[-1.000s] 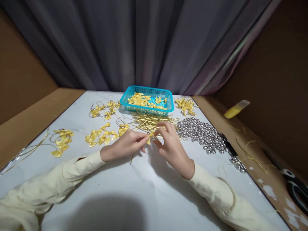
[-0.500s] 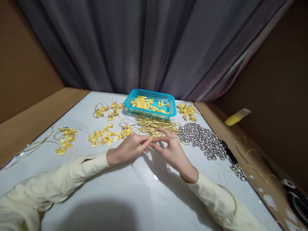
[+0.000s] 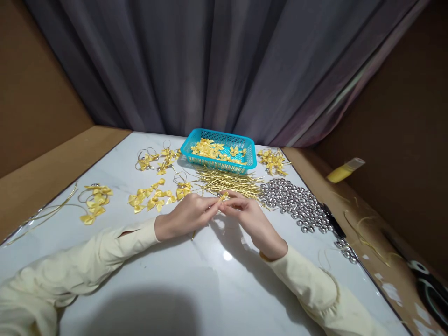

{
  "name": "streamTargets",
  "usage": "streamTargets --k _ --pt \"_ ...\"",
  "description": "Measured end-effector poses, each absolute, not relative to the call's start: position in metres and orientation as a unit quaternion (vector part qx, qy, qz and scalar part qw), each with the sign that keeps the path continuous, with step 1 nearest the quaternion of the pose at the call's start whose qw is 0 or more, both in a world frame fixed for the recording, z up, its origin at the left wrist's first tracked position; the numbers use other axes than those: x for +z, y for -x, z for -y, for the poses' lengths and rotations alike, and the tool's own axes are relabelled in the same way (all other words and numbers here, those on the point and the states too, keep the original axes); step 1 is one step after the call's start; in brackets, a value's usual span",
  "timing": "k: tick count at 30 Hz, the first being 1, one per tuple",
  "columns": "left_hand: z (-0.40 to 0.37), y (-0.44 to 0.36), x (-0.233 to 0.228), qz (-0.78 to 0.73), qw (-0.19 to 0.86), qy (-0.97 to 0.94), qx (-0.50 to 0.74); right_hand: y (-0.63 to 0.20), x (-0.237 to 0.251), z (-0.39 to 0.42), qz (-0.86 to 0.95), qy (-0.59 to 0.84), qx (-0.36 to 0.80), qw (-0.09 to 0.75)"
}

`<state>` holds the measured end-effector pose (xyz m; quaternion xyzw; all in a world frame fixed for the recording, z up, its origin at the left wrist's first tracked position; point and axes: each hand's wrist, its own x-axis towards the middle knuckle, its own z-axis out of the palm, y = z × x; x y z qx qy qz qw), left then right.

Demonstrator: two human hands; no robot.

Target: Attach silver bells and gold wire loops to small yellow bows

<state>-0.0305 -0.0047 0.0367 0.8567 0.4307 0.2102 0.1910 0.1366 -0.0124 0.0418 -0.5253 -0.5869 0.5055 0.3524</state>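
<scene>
My left hand (image 3: pixel 192 211) and my right hand (image 3: pixel 252 219) meet fingertip to fingertip above the middle of the white table (image 3: pixel 224 280). Between them is a small yellow ribbon bow (image 3: pixel 224 196), partly covered by the fingers. Both hands are closed in a pinch on it. A short gold cord end (image 3: pixel 193 235) sticks out below my left hand. Just beyond my fingers lies a heap of gold cord pieces (image 3: pixel 227 179). Loose yellow bows (image 3: pixel 156 200) lie to the left of my left hand, and a spread of silver beads (image 3: pixel 294 200) lies right of my right hand.
A blue basket (image 3: pixel 252 154) with yellow bows stands at the back. Bows on looped cord (image 3: pixel 96 203) lie at the left, with another bunch (image 3: pixel 273 161) at the back right. Past the table's right edge are a yellow tube (image 3: pixel 343 171) and black-handled scissors (image 3: pixel 432 294).
My right hand's fingers have drawn in, from spread to closed against the bow. The bow now shows upright between my fingertips. My left hand has barely moved.
</scene>
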Motion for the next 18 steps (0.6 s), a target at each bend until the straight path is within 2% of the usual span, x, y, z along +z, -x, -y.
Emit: streamTargets --k 7,10,14,18 --pt "-0.001 0.035 0.034 -0.417 0.161 -0.876 0.181 -0.157 0.057 -0.001 0.440 0.431 0.708 0.344" --pt "-0.002 0.035 0.033 -0.417 0.140 -0.882 0.169 -0.166 0.067 -0.004 0.415 0.383 0.752 0.339" --pt "-0.003 0.036 0.036 -0.407 0.107 -0.895 0.150 -0.179 0.091 -0.001 0.415 0.348 0.760 0.360" --pt "-0.001 0.039 0.041 -0.389 0.126 -0.906 0.113 -0.195 0.117 0.006 0.435 0.360 0.718 0.407"
